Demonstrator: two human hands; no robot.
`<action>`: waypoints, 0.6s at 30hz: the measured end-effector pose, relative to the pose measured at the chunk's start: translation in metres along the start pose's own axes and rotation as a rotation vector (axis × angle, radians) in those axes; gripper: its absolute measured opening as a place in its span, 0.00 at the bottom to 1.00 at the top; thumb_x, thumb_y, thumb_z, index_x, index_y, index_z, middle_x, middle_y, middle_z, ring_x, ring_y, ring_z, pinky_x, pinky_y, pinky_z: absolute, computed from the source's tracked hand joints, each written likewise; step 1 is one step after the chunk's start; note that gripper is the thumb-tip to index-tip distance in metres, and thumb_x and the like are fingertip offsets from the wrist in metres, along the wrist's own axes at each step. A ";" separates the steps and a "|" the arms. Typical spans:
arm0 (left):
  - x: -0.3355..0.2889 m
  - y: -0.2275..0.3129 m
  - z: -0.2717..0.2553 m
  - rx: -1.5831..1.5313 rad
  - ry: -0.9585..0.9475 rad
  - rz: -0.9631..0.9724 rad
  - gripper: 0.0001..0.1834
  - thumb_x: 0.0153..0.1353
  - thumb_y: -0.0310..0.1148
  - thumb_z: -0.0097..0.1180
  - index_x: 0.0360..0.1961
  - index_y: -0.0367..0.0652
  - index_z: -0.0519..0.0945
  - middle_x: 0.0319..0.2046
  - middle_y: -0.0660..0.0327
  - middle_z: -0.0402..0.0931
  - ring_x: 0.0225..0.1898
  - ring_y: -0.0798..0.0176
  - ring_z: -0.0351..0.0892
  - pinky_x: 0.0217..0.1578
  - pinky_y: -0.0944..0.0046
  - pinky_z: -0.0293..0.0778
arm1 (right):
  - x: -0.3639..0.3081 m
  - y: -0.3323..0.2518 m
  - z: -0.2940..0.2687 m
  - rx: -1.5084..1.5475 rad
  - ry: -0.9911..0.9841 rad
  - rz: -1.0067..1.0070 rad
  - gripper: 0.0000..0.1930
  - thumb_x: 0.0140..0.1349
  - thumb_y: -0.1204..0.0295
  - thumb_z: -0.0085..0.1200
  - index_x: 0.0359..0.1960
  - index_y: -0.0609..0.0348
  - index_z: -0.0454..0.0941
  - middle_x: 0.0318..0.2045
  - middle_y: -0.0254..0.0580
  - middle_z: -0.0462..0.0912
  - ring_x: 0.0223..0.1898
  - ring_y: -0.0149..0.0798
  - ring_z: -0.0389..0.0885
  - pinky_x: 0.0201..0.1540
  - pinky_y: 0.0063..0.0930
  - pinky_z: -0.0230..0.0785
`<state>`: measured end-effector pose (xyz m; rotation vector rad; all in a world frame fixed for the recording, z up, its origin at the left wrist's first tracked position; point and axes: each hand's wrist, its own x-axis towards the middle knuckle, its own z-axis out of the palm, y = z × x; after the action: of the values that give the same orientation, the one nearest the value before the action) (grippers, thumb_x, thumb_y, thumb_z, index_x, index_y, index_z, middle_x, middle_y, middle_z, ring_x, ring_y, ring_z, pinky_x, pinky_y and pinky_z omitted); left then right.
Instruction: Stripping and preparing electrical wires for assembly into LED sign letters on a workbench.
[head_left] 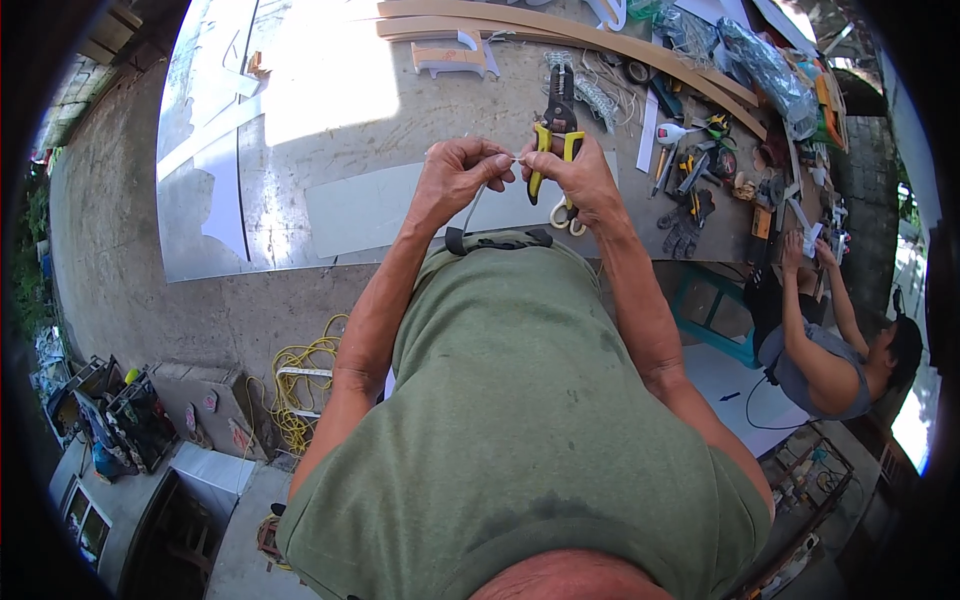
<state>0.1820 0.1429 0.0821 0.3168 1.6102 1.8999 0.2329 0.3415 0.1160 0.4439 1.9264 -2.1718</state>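
My left hand is closed in a pinch on a thin, light-coloured wire, which hangs down toward my waist. Close to its fingertips, my right hand pinches the wire's end between thumb and finger. A wire stripper with a black head and yellow handles sits in my right hand, its jaws pointing away from me. White-handled scissors show just below that hand. Both hands are above a pale flat sheet near the table's front edge. The fingers of my right hand are partly hidden by the handles.
Long brown strips cross the table's far side. Pliers, screwdrivers, a dark glove and plastic bags crowd the right. White cut-outs lie left. A co-worker works at the right. Yellow cord coils on the floor.
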 end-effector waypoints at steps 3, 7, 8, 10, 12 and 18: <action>-0.003 -0.007 -0.010 0.015 0.053 -0.055 0.11 0.67 0.33 0.61 0.41 0.34 0.82 0.30 0.57 0.85 0.29 0.69 0.82 0.33 0.68 0.78 | -0.003 0.007 -0.004 0.008 -0.014 0.229 0.23 0.61 0.63 0.64 0.45 0.68 0.68 0.30 0.46 0.83 0.30 0.35 0.84 0.35 0.30 0.78; -0.006 -0.011 -0.019 -0.168 0.186 -0.002 0.11 0.67 0.33 0.60 0.41 0.35 0.82 0.29 0.55 0.85 0.27 0.68 0.83 0.31 0.67 0.80 | -0.021 0.032 -0.002 -0.186 -0.001 0.358 0.27 0.65 0.51 0.56 0.45 0.68 0.67 0.31 0.49 0.83 0.29 0.38 0.84 0.34 0.32 0.79; -0.007 -0.011 -0.020 -0.230 0.232 0.003 0.11 0.67 0.33 0.61 0.40 0.34 0.82 0.29 0.54 0.85 0.28 0.67 0.84 0.30 0.67 0.82 | -0.022 0.034 -0.006 -0.187 -0.005 0.362 0.27 0.65 0.51 0.56 0.45 0.68 0.67 0.31 0.49 0.83 0.29 0.38 0.84 0.34 0.32 0.79; -0.008 -0.011 -0.021 -0.233 0.255 0.001 0.11 0.66 0.32 0.62 0.41 0.34 0.82 0.30 0.52 0.85 0.28 0.66 0.84 0.30 0.66 0.82 | -0.022 0.036 -0.013 -0.067 -0.047 0.452 0.25 0.67 0.52 0.53 0.47 0.66 0.68 0.38 0.52 0.82 0.37 0.40 0.84 0.43 0.36 0.78; -0.008 -0.009 -0.019 -0.252 0.286 -0.004 0.11 0.66 0.32 0.62 0.42 0.33 0.82 0.31 0.52 0.85 0.29 0.65 0.85 0.31 0.66 0.82 | -0.024 0.026 -0.012 -0.002 -0.113 0.445 0.24 0.67 0.53 0.52 0.49 0.65 0.68 0.41 0.51 0.81 0.42 0.41 0.83 0.49 0.38 0.76; -0.007 0.006 -0.015 -0.156 0.330 0.050 0.10 0.66 0.31 0.62 0.42 0.33 0.82 0.32 0.52 0.85 0.30 0.64 0.85 0.31 0.65 0.82 | -0.037 0.018 -0.006 0.106 -0.427 0.250 0.24 0.70 0.55 0.49 0.58 0.62 0.70 0.50 0.47 0.78 0.54 0.40 0.77 0.59 0.38 0.67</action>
<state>0.1772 0.1267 0.0859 -0.0251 1.6560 2.1898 0.2745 0.3431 0.1120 0.2006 1.4538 -2.0118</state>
